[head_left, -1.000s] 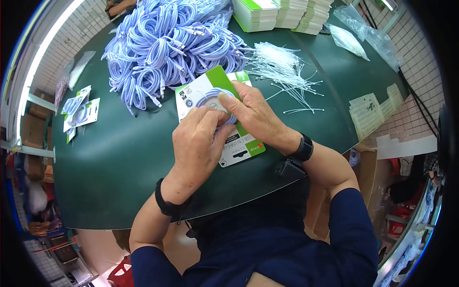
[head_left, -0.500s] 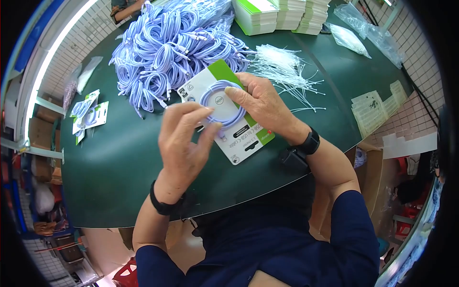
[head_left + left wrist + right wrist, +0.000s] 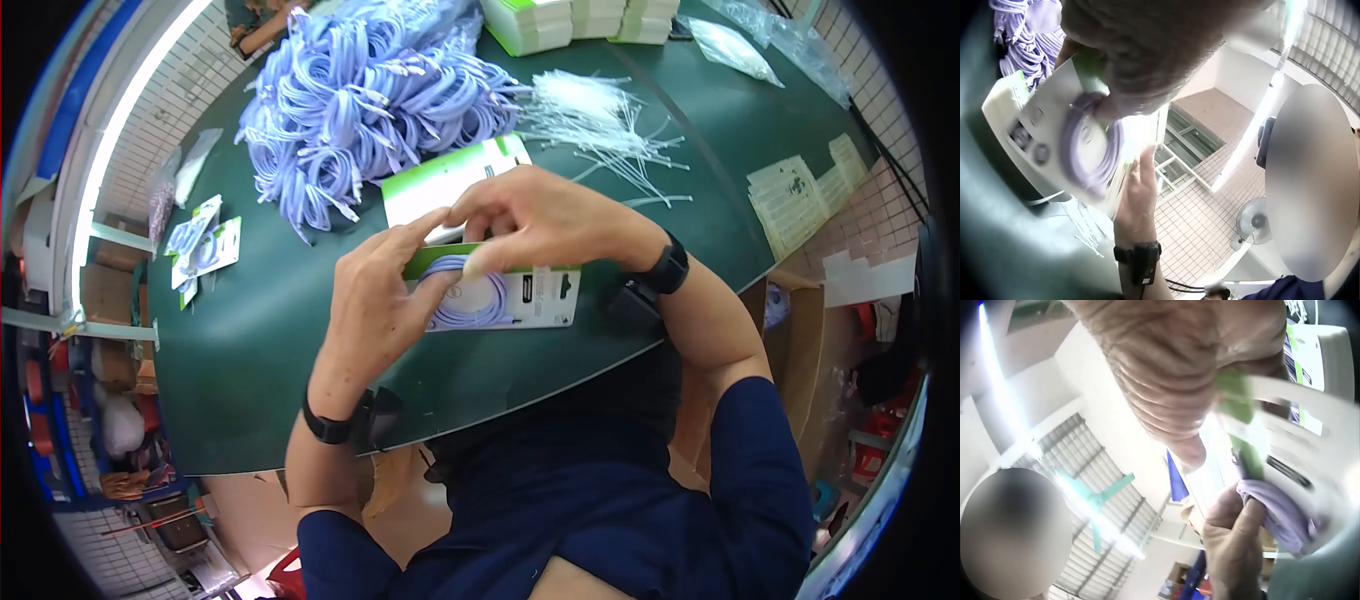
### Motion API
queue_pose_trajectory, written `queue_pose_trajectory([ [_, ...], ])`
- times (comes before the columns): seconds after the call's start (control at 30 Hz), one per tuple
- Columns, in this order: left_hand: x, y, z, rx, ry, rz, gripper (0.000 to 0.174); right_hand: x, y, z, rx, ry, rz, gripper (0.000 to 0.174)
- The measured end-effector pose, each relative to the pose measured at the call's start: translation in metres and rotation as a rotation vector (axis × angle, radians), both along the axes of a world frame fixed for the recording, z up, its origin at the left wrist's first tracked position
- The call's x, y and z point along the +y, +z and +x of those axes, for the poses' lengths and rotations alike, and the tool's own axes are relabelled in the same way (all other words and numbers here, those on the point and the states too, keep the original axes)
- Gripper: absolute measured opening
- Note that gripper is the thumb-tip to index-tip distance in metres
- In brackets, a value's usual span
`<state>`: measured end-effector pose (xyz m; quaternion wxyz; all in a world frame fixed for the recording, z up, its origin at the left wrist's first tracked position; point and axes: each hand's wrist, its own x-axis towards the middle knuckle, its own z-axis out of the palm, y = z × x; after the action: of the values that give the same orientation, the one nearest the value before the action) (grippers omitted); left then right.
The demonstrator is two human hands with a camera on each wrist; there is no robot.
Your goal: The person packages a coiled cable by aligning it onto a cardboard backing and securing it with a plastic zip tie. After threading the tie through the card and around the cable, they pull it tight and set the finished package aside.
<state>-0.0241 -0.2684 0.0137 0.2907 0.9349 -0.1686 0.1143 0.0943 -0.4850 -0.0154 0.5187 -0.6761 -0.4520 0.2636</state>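
Observation:
A white and green printed card [image 3: 548,305] with a coiled lilac cable [image 3: 475,316] on its face is held between both hands over the near part of the table. My left hand [image 3: 375,290] grips the card's left end, its thumb over the coil in the head view. At the card's upper edge, my right hand [image 3: 570,215] has its fingers bent behind and its thumb in front, beside the coil. The right wrist view shows the left thumb and finger [image 3: 1235,531] pinching the coil's end of the card. Behind the hands lies a stack of blank-faced cards [image 3: 440,185].
A large heap of coiled lilac cables [image 3: 370,110] covers the table's far left, with loose white cable ties [image 3: 600,120] to its right. More card stacks [image 3: 530,25] stand at the back. Several carded cables [image 3: 205,245] lie at the left edge; printed sheets [image 3: 800,205] lie right.
The left hand came away from the coil, then took hold of the card's left end. The card has turned to lie sideways and tilted, and the right hand has shifted along its upper edge.

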Motion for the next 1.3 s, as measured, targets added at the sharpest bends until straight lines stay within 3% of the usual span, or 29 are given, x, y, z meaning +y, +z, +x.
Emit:
queue_pose_trajectory([
  [0.03,0.004,-0.006,0.001,-0.025,0.009,0.016,0.051,-0.002,0.001,0.005,0.083,-0.102,0.093,0.045],
  [0.07,0.009,-0.014,0.001,-0.010,0.139,-0.201,0.047,-0.006,0.003,0.011,0.060,-0.091,0.110,0.045],
  [0.13,0.018,-0.029,0.001,0.010,0.384,-0.649,0.039,-0.016,0.004,0.023,0.303,-0.277,0.388,0.044],
  [0.17,0.020,-0.033,0.003,-0.021,0.388,-0.644,0.039,-0.014,0.006,0.027,0.431,-0.362,0.522,0.043],
  [0.27,0.016,-0.044,0.010,0.041,0.325,-1.062,0.028,0.009,-0.001,0.005,0.306,-0.289,0.426,0.042],
  [0.4,-0.006,-0.047,0.013,0.146,0.252,-1.160,0.033,0.027,-0.017,-0.012,0.136,-0.299,0.400,0.042],
  [0.47,-0.017,-0.046,0.013,0.081,0.248,-1.158,0.039,0.023,-0.019,-0.012,0.076,-0.313,0.404,0.043],
  [0.53,-0.025,-0.041,0.014,-0.058,0.246,-1.131,0.051,0.018,-0.016,-0.007,0.207,-0.294,0.346,0.044],
  [0.7,-0.029,-0.039,0.025,-0.136,0.175,-1.044,0.055,0.019,-0.019,-0.011,0.268,-0.318,0.339,0.043],
  [0.8,-0.027,-0.050,0.035,-0.309,0.142,-0.781,0.039,0.023,-0.019,-0.021,0.204,-0.356,0.358,0.043],
  [0.93,-0.035,-0.056,0.040,-0.248,0.105,-0.980,0.022,0.021,-0.019,-0.026,0.145,-0.403,0.324,0.043],
  [1.13,-0.034,-0.068,0.038,-0.259,0.140,-0.936,0.020,0.024,-0.025,-0.028,0.102,-0.455,0.369,0.036],
  [1.3,-0.036,-0.063,0.037,-0.240,0.120,-0.928,0.020,0.018,-0.012,-0.026,0.302,-0.387,0.358,0.039],
])
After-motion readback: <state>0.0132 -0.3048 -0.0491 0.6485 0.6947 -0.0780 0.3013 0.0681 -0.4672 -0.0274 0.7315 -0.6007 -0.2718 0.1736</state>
